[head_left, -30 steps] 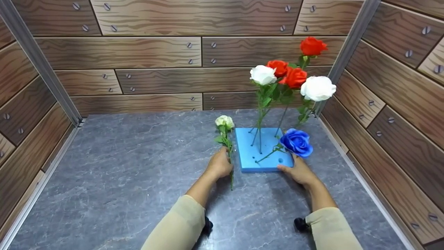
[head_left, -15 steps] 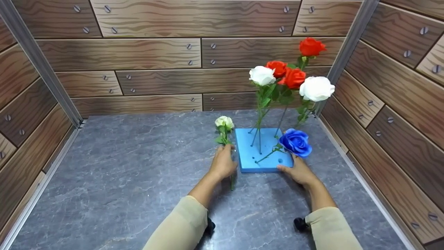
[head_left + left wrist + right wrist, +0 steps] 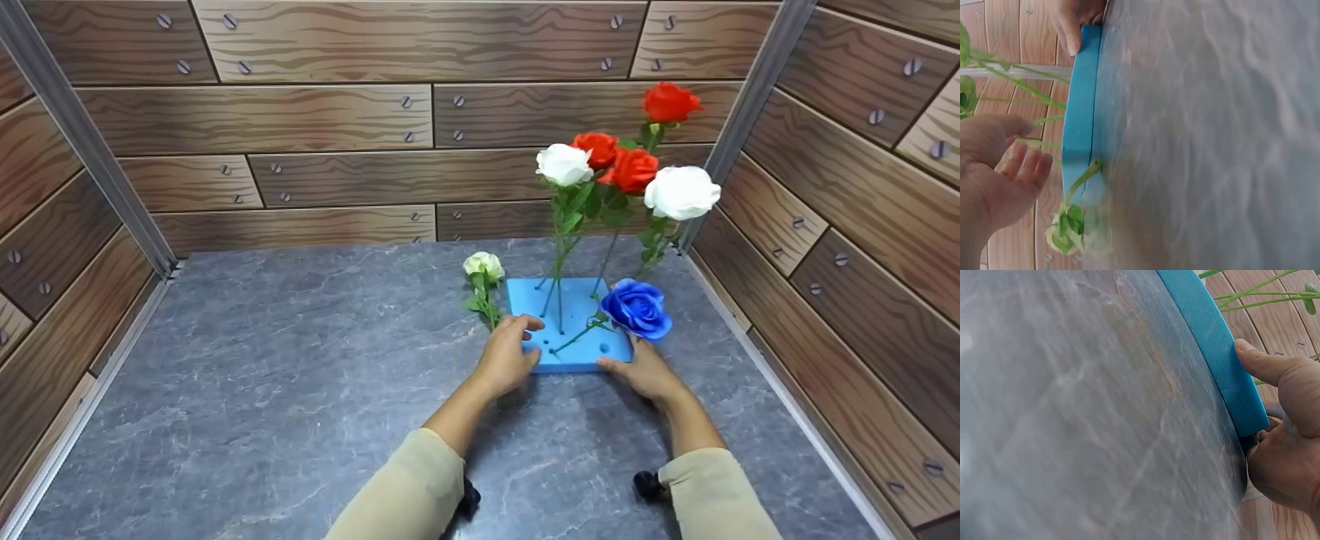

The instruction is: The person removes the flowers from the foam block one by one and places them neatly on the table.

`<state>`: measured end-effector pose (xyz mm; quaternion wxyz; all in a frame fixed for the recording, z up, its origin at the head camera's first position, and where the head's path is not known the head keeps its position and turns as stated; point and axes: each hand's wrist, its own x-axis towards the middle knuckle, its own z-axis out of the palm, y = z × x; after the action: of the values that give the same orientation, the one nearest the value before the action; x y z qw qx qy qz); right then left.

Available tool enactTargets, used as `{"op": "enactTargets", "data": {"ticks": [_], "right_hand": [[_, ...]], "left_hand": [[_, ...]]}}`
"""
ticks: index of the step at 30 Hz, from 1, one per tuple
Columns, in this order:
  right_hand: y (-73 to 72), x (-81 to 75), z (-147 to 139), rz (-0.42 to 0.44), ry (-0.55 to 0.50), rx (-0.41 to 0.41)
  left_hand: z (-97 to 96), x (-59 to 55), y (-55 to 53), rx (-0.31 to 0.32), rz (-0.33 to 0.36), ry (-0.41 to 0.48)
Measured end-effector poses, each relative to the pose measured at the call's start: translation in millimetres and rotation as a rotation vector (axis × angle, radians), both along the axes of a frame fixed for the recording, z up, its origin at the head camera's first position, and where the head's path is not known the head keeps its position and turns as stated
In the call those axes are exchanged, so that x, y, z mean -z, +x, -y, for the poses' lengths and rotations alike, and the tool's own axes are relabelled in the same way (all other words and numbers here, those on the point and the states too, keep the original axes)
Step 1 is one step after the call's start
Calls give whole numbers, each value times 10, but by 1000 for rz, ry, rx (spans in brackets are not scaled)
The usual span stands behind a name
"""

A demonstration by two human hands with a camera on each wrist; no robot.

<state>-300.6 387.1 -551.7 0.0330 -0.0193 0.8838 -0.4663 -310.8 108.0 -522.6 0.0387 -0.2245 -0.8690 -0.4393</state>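
Note:
A blue foam block (image 3: 574,300) with holes lies right of the middle of the table. My right hand (image 3: 646,369) grips its front right corner; the thumb (image 3: 1258,363) bears on its edge in the right wrist view. Over the front left corner my left hand (image 3: 510,356) hovers with relaxed, slightly bent fingers (image 3: 1030,169) and nothing in them. A small pale-green flower (image 3: 484,266) lies on the table left of the block, its stem partly hidden by my left hand. A blue rose (image 3: 637,309) leans low to the right from a front hole.
Standing in the block are red roses (image 3: 630,170) and white roses (image 3: 682,193), rising tall at the back right. Wood-patterned walls (image 3: 337,176) with metal corner posts enclose the grey marbled table (image 3: 262,375).
My left hand has let go of the pale-green flower's stem and moved right, to the block's front left corner. The flower stays on the table. My right hand keeps its hold.

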Motion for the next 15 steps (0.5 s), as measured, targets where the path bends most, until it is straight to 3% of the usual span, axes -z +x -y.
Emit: {"op": "enactTargets", "data": {"ticks": [8, 15], "right_hand": [[-5, 0, 19, 11, -5, 6], [6, -5, 26, 4, -12, 13]], "left_hand": [[-144, 49, 3, 76, -14, 40], [-238, 62, 29, 79, 49, 82]]}}
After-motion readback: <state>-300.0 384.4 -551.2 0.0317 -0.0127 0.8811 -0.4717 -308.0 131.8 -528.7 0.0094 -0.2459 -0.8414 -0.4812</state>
